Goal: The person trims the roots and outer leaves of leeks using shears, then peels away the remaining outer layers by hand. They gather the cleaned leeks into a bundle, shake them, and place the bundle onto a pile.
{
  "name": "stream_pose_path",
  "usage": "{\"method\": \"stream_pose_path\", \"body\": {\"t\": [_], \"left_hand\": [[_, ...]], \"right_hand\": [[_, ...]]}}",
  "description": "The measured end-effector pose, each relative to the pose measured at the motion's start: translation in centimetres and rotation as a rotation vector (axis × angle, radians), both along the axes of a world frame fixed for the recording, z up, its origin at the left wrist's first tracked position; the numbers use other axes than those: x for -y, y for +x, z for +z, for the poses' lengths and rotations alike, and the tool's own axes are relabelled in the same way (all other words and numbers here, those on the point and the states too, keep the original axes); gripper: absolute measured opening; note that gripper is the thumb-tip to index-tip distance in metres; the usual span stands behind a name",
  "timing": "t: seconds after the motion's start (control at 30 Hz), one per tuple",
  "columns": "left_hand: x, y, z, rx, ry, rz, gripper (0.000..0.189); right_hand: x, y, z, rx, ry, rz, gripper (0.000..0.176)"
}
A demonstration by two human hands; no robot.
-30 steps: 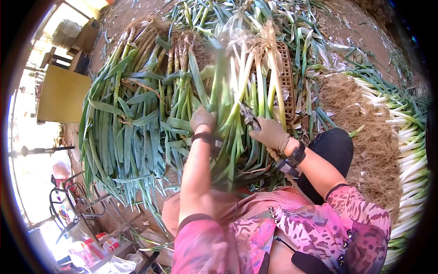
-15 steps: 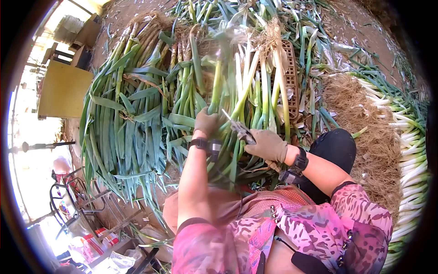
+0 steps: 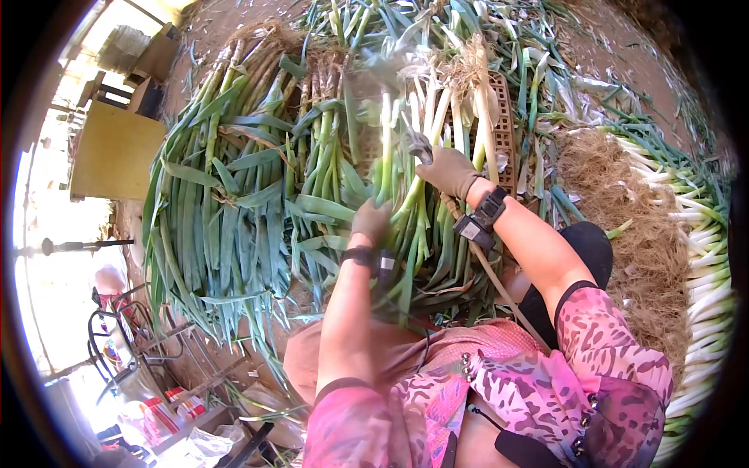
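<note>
My gloved left hand (image 3: 371,221) is closed around the green part of a leek (image 3: 386,160), whose pale shank points away from me and blurs at its far end. In my gloved right hand (image 3: 450,171) is a grey air blow gun (image 3: 419,147), its nozzle aimed up and left, close to that leek's shank. A thin hose (image 3: 503,285) runs from beneath this hand toward my lap. Pale peeled leeks with rooted ends (image 3: 485,117) lie just beyond and right of the blow gun. Unpeeled leeks (image 3: 320,140) lie left of my left hand.
A brown plastic crate (image 3: 499,117) sits under the leeks. A large pile of leeks (image 3: 218,226) spreads at left. Along the right, finished leeks (image 3: 706,288) lie in a row with their brown roots (image 3: 624,242) inward. Leaf scraps (image 3: 538,70) cover the ground behind.
My right hand has moved up and away from me with the blow gun. My left hand has shifted slightly right and nearer me, still gripping the leek. The hose now shows more.
</note>
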State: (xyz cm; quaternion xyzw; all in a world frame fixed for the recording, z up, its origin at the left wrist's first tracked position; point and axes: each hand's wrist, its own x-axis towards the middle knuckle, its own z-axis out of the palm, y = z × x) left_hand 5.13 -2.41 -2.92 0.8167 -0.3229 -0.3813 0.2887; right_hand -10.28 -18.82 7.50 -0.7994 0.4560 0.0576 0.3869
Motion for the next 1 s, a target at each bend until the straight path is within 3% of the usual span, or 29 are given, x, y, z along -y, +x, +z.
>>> {"method": "stream_pose_path", "body": {"t": [0.1,0.33,0.4,0.47,0.73,0.9,1.0], "left_hand": [[-0.2,-0.6,1.4,-0.084,-0.010,0.028,0.047],[-0.5,-0.7,0.2,-0.064,-0.034,0.015,0.048],[-0.5,-0.7,0.5,-0.086,-0.023,0.028,0.049],[-0.5,-0.6,0.4,-0.091,-0.004,0.024,0.050],[-0.1,-1.2,0.3,0.034,0.087,0.014,0.052],[-0.4,-0.9,0.5,0.000,0.070,0.016,0.052],[-0.4,-0.4,0.8,-0.035,0.044,0.008,0.051]], "right_hand": [[-1.0,0.1,0.9,0.014,-0.038,0.152,0.051],[-0.2,0.0,1.4,-0.043,0.127,-0.003,0.046],[-3.0,-1.2,4.3,0.022,0.082,0.204,0.045],[-3.7,-1.3,2.7,-0.101,-0.068,0.269,0.044],[1.9,4.2,2.4,-0.141,-0.137,0.232,0.041],[4.7,6.2,1.3,-0.163,-0.314,0.199,0.046],[2.1,4.3,3.8,-0.112,-0.168,0.284,0.042]]}}
